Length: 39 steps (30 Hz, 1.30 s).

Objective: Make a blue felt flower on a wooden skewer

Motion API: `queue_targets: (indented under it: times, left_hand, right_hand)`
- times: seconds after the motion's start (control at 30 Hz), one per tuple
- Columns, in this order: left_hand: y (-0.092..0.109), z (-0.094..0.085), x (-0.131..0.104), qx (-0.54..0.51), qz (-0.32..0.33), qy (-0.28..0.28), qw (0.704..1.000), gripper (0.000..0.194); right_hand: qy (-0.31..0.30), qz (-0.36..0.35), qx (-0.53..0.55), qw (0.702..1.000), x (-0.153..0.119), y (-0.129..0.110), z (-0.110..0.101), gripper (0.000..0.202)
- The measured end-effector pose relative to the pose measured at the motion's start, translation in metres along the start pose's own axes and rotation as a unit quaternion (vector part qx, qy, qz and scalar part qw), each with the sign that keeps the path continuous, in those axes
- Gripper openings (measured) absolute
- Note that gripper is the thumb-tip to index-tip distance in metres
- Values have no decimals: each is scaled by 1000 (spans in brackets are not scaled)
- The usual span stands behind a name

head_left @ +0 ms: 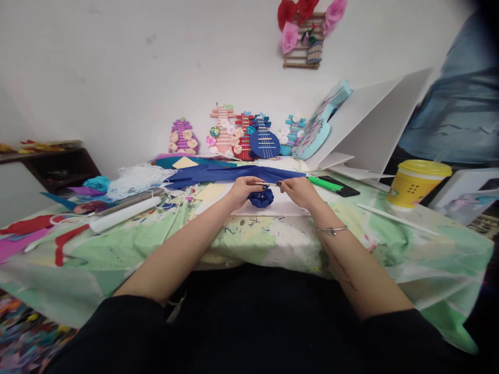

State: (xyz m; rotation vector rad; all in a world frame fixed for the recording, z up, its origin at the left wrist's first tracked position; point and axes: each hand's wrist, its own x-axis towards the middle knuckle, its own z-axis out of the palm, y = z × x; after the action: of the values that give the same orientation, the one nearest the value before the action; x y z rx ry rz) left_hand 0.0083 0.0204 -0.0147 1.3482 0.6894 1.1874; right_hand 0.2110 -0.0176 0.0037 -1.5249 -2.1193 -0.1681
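Above the middle of the table, my left hand and my right hand are close together, with fingers pinched. A thin pale strip or stick spans the gap between them, gripped at both ends; its exact kind is too small to make out. Just under my left fingertips is a dark blue ruffled flower, apparently of felt or paper. Whether my left fingers also touch it cannot be told. A white board lies beneath both hands. Behind them are dark blue sheets.
Decorated lute-shaped crafts lean against the wall. A yellow-lidded cup, a green marker and a dark phone are to the right. White yarn and a white roll lie left. A person is at far right.
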Motion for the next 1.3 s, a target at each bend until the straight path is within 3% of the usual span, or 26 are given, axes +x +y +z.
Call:
queue_targets:
  times: [0.17,0.7,1.3]
  left_hand:
    - [0,1,-1,2,5,-27,1000,40]
    - [6,7,-6,26,42,7,999,23]
    - [7,5,-7,91,67,38,993,42]
  right_hand:
    - [-4,10,-31,999,0,-4,-2,45]
    - [32,-22,-77,996,0,-11,1,42]
    - [108,-7,61,992,0,-4,3,33]
